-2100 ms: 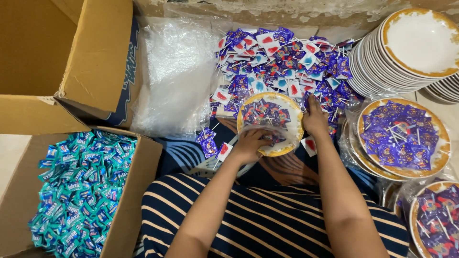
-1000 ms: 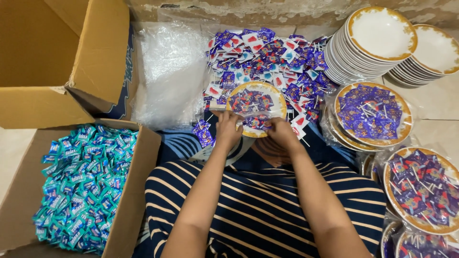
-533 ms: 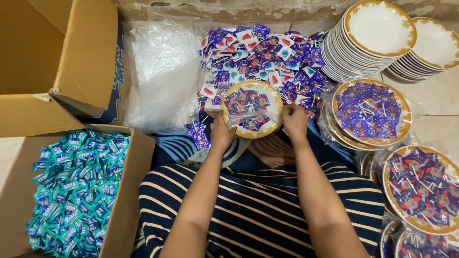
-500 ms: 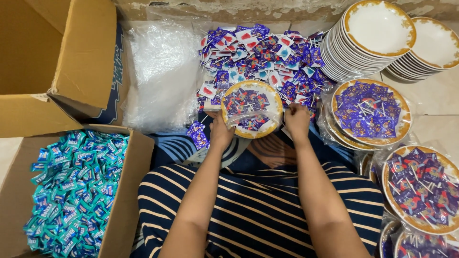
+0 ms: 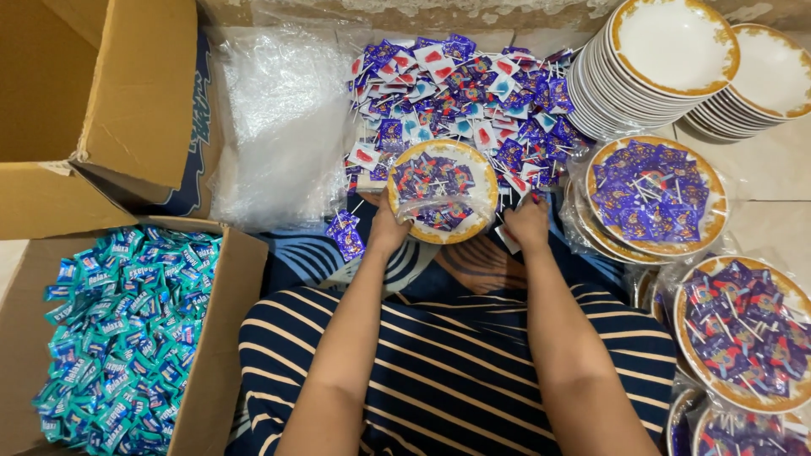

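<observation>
— Plate (image 5: 442,191) of sweets in its clear bag: where does it sit?
— Held out in front of the person, at the near edge of the heap of loose purple and blue wrapped sweets (image 5: 460,93), above the lap in the striped garment (image 5: 456,363).
— And the hands?
— The left hand (image 5: 387,230) grasps the plate's lower left rim, fingers curled round it through the plastic. The right hand (image 5: 528,225) is apart from the plate, just to its right, fingers bent down among the sweets; I cannot tell whether it has closed on one.
— What step would you say this is?
— By my judgement, the bagging step: the plate is filled and the film lies loosely over it. Finished wrapped plates (image 5: 657,196) lie to the right, beside stacks of white gold-rimmed plates (image 5: 667,51).
— What does the next move call for?
— Probably both hands, keeping the plate level so the sweets stay put while the loose plastic is drawn tight.
— Anything else nearby?
— A cardboard box of teal sachets (image 5: 127,329) on the left, and a pile of clear bags (image 5: 279,118).
</observation>
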